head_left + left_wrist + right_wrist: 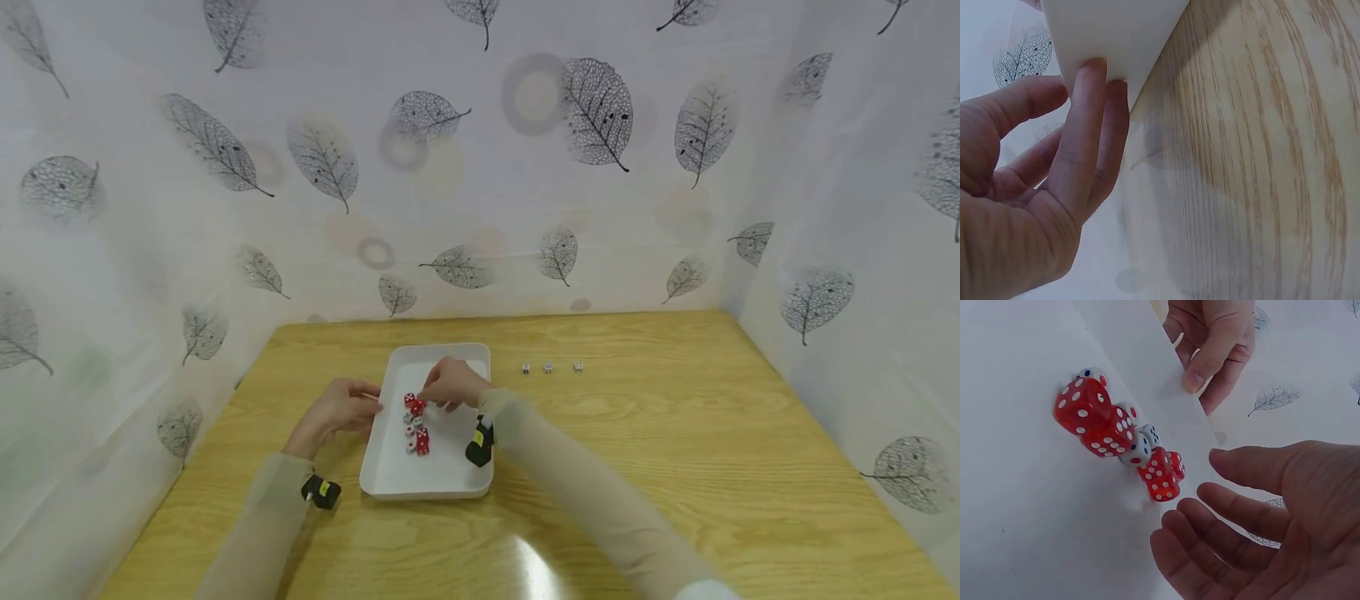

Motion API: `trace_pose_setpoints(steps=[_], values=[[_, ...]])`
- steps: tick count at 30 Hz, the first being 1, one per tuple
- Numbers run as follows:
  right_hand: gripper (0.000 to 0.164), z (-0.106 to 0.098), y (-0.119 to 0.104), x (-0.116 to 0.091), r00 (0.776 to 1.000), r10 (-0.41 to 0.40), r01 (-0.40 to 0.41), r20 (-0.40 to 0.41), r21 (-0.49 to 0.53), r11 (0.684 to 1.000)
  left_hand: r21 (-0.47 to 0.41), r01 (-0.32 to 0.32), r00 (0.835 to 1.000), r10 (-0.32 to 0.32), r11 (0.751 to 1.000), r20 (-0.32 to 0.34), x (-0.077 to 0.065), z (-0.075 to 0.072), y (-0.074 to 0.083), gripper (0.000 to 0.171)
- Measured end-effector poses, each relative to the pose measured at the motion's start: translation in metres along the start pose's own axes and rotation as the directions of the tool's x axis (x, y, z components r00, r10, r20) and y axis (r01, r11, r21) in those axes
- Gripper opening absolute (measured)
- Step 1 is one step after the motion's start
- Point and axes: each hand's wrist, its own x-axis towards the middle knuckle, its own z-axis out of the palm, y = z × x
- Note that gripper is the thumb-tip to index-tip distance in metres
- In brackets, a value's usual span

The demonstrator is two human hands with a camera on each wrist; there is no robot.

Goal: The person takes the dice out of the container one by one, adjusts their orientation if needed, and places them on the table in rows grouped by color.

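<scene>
A white rectangular tray [453, 473] sits on the wooden table. Inside, red dice with white dots [1082, 406] and white dice with coloured dots [1136, 451] lie bunched together, several in all. My left hand [339, 412] holds the tray's left side; in the right wrist view its thumb rests at the rim, while the left wrist view shows fingers against the outer wall. Over the tray, my right hand [456, 384] is beside the far end of the dice cluster. Its fingers are loosely bent and nothing shows between them in the right wrist view.
Three small white dice stand in a spaced row right of the tray: a left die [526, 368], a middle die [548, 367] and a right die [578, 367]. A leaf-printed curtain [510, 192] encloses the wooden table [660, 450] at the back and sides.
</scene>
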Motion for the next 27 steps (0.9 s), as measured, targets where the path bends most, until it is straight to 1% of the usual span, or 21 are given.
trace_pose_setpoints(steps=[6,11,13,19,27], values=[[0.009,0.013,-0.003,0.003,0.999,0.028,-0.024,0.035,-0.114,0.993,-0.018,-0.006,1.0,0.006,1.0,0.009,0.001,-0.001,0.0,0.043],[0.014,0.021,-0.004,0.004,0.998,0.046,-0.04,0.03,-0.189,0.981,-0.008,-0.009,1.0,0.009,1.0,0.015,0.001,-0.001,0.0,0.044],[0.015,0.024,-0.004,0.005,0.998,0.053,-0.046,0.035,-0.198,0.979,-0.006,-0.006,1.0,0.006,1.0,0.015,0.001,-0.001,0.0,0.044],[0.017,0.028,-0.006,0.005,0.996,0.07,-0.06,0.052,-0.174,0.983,-0.003,0.002,1.0,-0.002,1.0,0.017,0.0,-0.001,0.002,0.044],[0.012,0.029,-0.004,0.003,0.996,0.071,-0.063,0.045,-0.157,0.986,0.0,-0.007,1.0,0.007,1.0,0.009,-0.001,-0.001,0.0,0.045]])
